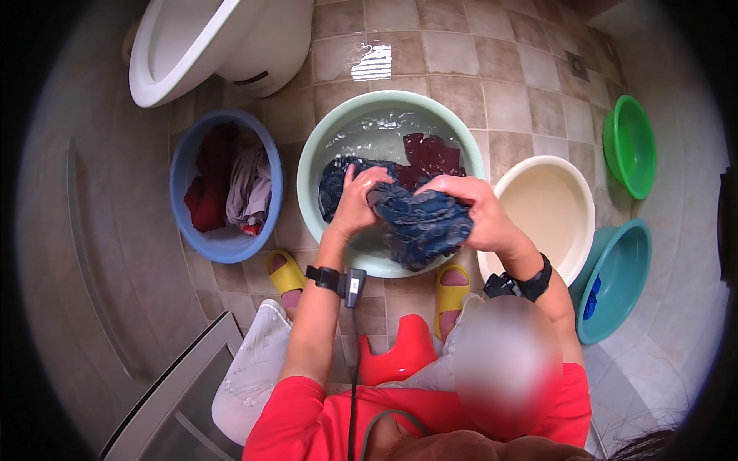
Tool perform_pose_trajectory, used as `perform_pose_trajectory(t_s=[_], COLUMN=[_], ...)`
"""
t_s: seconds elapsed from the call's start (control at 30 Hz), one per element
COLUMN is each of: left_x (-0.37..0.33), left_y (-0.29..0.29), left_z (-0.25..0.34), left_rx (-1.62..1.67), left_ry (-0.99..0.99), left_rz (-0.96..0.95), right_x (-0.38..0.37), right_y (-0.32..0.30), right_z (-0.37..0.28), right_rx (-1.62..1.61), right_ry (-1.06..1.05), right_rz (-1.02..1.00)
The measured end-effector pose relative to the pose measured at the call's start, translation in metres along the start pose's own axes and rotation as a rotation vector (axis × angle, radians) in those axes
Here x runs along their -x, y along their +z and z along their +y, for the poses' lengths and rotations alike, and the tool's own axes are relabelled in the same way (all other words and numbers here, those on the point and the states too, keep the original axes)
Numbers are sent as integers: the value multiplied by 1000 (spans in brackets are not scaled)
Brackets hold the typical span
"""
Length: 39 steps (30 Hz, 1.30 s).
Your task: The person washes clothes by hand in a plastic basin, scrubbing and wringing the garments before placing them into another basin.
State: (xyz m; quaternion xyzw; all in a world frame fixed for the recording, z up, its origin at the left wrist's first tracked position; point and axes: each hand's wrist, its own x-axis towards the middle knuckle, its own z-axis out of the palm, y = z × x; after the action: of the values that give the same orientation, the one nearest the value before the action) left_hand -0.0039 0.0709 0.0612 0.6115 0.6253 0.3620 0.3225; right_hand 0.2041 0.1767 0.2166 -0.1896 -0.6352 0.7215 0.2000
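Observation:
A wet dark-blue patterned garment (427, 227) is bunched between my two hands, over a pale green basin (309, 161) of water. My left hand (360, 198) is closed on the cloth near the basin's middle, its thumb raised. My right hand (473, 207) grips the same garment further right, fingers partly hidden by the folds. Part of the blue cloth trails into the water on the left. Behind it, a dark red cloth (432, 156) lies partly in the water.
At the left, a blue basin (178, 196) holds red and pale clothes (250, 180). To the right stand a cream basin (546, 207), a teal basin (626, 269) and a tilted green basin (634, 146). A white toilet (261, 46) is at the far left; a red stool (403, 353) is near me.

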Motion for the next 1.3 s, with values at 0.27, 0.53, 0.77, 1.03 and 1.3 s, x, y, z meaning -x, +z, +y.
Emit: perform_pose_trajectory(t_s=[0.27, 0.53, 0.77, 1.03, 1.3], left_x=[20, 7, -10, -2, -43], left_y=[-49, -6, 37, 40, 15], left_z=[-25, -49, -16, -71, -8], left_rx=[1092, 356, -539, -428, 1643], left_ry=[-595, -602, -603, -604, -774], left_rz=[234, 457, 127, 65, 435], right_x=[-18, -53, -53, -53, -50], right_y=[-52, -21, 1, 2, 11], right_z=[46, 133, 207, 210, 146], right_rx=[-255, 968, 1469, 1374, 302], right_ry=[190, 91, -27, 160, 66], right_rz=[263, 218, -14, 26, 281])
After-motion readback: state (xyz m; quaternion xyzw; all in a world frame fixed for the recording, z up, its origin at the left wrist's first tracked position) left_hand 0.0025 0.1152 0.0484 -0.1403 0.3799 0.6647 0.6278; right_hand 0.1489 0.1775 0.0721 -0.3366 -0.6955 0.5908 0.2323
